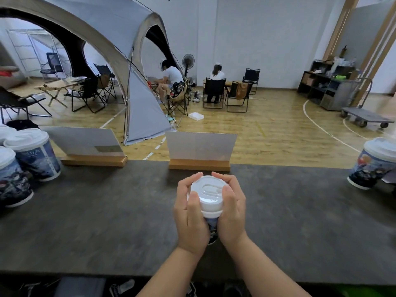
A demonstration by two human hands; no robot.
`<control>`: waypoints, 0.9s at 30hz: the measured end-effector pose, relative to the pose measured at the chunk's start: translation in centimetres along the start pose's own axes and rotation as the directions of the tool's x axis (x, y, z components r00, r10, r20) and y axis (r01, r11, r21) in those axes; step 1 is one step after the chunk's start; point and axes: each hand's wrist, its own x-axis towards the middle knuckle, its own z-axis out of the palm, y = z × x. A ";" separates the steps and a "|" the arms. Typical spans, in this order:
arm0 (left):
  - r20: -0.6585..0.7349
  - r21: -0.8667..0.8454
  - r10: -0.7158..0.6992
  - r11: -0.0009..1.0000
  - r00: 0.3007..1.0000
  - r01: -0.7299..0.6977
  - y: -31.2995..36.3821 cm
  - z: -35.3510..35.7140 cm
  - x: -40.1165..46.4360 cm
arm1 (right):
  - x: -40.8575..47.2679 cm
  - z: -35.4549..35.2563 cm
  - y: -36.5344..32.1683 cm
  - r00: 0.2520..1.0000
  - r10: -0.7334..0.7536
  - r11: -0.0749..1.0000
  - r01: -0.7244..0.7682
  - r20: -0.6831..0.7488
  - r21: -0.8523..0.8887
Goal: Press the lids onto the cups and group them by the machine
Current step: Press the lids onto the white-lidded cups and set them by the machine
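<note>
Cup (212, 229): stands upright on the bench, midway along it and nearer the front edge, mostly hidden between both hands; only a dark printed strip shows.
Lid (209, 192): white, sits on the cup's mouth, seemingly level.
Left hand (190, 213): fingers curled round the lid's left rim, thumb laid along the near edge.
Right hand (231, 209): fingers curled round the far right rim, thumb on the lid's top edge.
Step in hand: seating the lid, by the look of it.
Doing it well: press evenly round the whole rim with both thumbs and keep the cup vertical, so the thin wall does not buckle; a rim left lifted on one side would likely pop off.
Lidded cups (32, 155): grouped at the bench's left edge, touching or nearly so.
Other cup (372, 166): lidded, alone near the right edge, well apart.
Signs (200, 150): two white cards in wooden bases along the back edge.
Hidden: the machine is not in view; whether the lid has snapped fully home cannot be told; the left group is cut off by the frame.
</note>
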 end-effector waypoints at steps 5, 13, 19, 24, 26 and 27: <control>0.001 0.231 0.136 0.964 0.991 -0.132 0.4 -1.0 0.9 | 0.0 0.0 -0.4 1.000 0.024 0.999 -0.024 -0.007 -0.025; -0.063 0.092 -0.056 0.994 0.996 0.061 0.8 -0.6 -0.5 | -0.8 -0.8 -0.1 0.999 0.029 0.999 -0.030 -0.025 -0.045; -0.082 0.115 0.049 0.993 0.995 -0.040 0.0 0.4 -1.2 | -0.9 -0.3 0.7 1.000 -0.029 0.999 0.029 -0.008 -0.019; -0.116 0.104 0.115 0.989 0.987 -0.103 -1.1 0.4 -1.0 | -0.9 -0.3 1.4 0.995 -0.097 0.995 0.097 -0.011 -0.013; -0.130 0.099 0.125 0.989 0.984 -0.113 -1.4 0.5 -1.0 | -0.9 -0.3 1.7 0.995 -0.101 0.995 0.101 -0.028 -0.001; -0.129 0.094 0.130 0.989 0.983 -0.118 -1.5 0.5 -1.0 | -0.8 -0.3 1.7 0.994 -0.103 0.995 0.103 -0.030 0.001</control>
